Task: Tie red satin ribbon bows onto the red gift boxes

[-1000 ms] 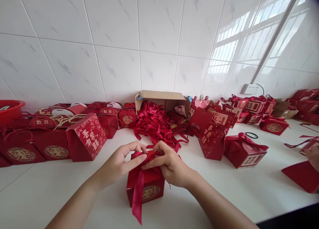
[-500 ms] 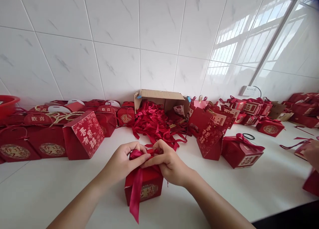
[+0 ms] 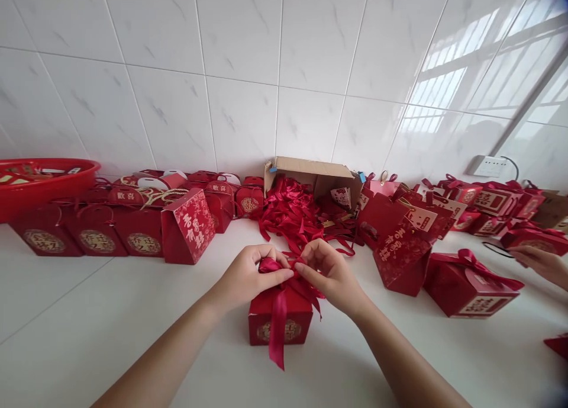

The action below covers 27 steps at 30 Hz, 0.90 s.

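Observation:
A small red gift box (image 3: 257, 331) with a gold round emblem stands upright on the white table in front of me. Over its top lies a dark red satin ribbon (image 3: 278, 319), one tail hanging down the front face and another off the right side. My left hand (image 3: 255, 275) pinches a ribbon loop between thumb and fingers, above the box's left side. Close beside it, my right hand (image 3: 331, 275) is closed on the ribbon at the knot, thumb against index finger. The two thumb tips nearly meet and partly hide the knot.
Behind the box, a cardboard carton (image 3: 310, 166) spills a heap of red ribbons (image 3: 293, 209). Red boxes (image 3: 95, 239) line the left, near a red basin (image 3: 48, 186). A ribbon-tied box (image 3: 470, 283) stands at right, where another person's hand (image 3: 539, 263) reaches in.
My view has swung left, so the scene sits further right. My fingers have shifted at the knot, and a ribbon tail now shows on the right. The other person's hand has moved toward a black ring.

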Each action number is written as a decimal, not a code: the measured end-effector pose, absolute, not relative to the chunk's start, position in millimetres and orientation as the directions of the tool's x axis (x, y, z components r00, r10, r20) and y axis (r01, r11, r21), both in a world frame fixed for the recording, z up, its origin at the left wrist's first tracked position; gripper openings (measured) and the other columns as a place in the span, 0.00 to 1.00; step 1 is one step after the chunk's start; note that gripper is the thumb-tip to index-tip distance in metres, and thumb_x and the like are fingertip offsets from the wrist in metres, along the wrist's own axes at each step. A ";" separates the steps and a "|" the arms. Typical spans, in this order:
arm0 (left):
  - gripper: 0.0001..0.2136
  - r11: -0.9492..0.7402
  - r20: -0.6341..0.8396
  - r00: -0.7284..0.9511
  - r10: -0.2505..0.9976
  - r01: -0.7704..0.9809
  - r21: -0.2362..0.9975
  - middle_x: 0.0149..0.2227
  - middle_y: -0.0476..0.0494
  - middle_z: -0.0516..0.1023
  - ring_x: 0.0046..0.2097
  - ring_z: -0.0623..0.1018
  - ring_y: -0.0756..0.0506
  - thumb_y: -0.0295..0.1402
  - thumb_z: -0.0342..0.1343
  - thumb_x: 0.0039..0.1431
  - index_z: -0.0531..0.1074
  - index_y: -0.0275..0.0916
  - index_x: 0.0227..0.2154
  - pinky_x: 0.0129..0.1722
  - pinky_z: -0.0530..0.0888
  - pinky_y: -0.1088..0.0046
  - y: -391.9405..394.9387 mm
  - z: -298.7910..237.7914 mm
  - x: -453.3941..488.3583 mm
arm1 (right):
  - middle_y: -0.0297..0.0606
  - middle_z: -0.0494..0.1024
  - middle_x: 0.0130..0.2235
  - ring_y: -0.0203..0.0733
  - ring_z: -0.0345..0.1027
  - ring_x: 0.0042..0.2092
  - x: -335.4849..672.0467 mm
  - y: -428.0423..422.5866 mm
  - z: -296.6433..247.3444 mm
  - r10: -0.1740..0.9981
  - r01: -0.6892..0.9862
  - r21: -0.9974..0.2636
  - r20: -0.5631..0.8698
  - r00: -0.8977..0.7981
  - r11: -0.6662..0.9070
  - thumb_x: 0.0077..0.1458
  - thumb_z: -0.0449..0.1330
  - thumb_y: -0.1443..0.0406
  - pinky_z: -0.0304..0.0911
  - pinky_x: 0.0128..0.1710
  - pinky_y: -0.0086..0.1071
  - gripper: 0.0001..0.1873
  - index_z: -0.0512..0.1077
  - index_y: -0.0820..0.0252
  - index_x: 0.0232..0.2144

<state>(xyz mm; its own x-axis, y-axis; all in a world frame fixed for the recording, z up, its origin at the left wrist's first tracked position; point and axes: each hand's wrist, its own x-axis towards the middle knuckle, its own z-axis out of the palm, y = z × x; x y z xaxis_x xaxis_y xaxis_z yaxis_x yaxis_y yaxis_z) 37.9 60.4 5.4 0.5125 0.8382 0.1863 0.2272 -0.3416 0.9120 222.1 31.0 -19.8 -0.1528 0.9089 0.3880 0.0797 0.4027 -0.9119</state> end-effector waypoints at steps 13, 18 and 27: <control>0.21 -0.319 0.198 0.441 0.875 0.220 0.922 0.26 0.49 0.72 0.33 0.75 0.47 0.44 0.56 0.54 0.52 0.40 0.18 0.34 0.71 0.71 56.9 3.6 41.9 | 0.31 0.70 0.27 0.34 0.62 0.28 218.2 30.7 -20.5 0.898 0.212 -0.875 0.437 -0.037 0.435 0.53 0.60 0.60 0.58 0.27 0.28 0.13 0.67 0.58 0.41; 0.21 -0.323 0.198 0.462 0.865 0.211 0.922 0.31 0.46 0.76 0.37 0.75 0.46 0.38 0.58 0.53 0.49 0.40 0.18 0.38 0.70 0.70 57.6 2.4 42.4 | 0.31 0.71 0.26 0.35 0.60 0.27 215.6 30.6 -23.7 0.886 0.219 -0.869 0.463 0.039 0.444 0.52 0.59 0.62 0.59 0.30 0.30 0.14 0.66 0.58 0.41; 0.20 -0.314 0.196 0.469 0.861 0.187 0.931 0.33 0.44 0.78 0.37 0.76 0.46 0.35 0.59 0.51 0.51 0.39 0.16 0.38 0.70 0.69 58.6 0.9 42.3 | 0.31 0.71 0.26 0.37 0.61 0.31 209.8 28.1 -25.3 0.883 0.149 -0.890 0.451 0.134 0.432 0.52 0.59 0.63 0.58 0.36 0.33 0.12 0.67 0.57 0.40</control>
